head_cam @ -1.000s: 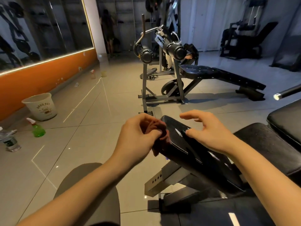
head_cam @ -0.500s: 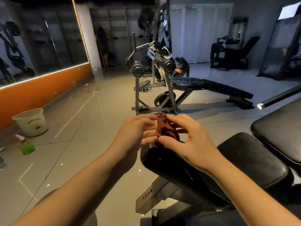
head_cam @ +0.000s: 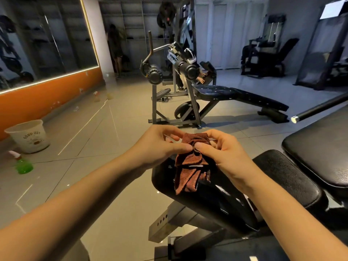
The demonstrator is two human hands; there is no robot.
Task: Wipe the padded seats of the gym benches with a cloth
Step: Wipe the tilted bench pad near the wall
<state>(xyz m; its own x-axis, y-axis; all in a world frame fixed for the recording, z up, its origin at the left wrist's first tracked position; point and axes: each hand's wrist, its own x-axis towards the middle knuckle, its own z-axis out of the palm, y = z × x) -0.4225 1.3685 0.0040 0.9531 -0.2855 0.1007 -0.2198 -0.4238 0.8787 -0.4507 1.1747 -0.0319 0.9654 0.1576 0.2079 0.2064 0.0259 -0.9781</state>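
A rust-brown cloth [head_cam: 190, 166] hangs from both my hands just above the near end of a black padded bench seat [head_cam: 211, 193]. My left hand [head_cam: 160, 146] pinches its top edge between thumb and fingers. My right hand [head_cam: 220, 149] pinches the same edge from the right side, thumb tip almost touching the left thumb. The cloth's lower folds drape against the seat's front end. A second black pad [head_cam: 286, 176] and a third [head_cam: 318, 147] lie to the right. Another black bench [head_cam: 243, 97] stands farther back on the floor.
A white bucket [head_cam: 28, 136] and a green spray bottle [head_cam: 22, 162] stand on the tiled floor at left, by the orange wall. A bar end [head_cam: 295, 119] juts in from the right. A grey weight rack [head_cam: 169, 78] stands ahead. A person stands far back by the pillar.
The cloth went from bunched in my left hand on the seat's edge to lifted and held by both hands, now partly unfolded and hanging. My view tilted up slightly.
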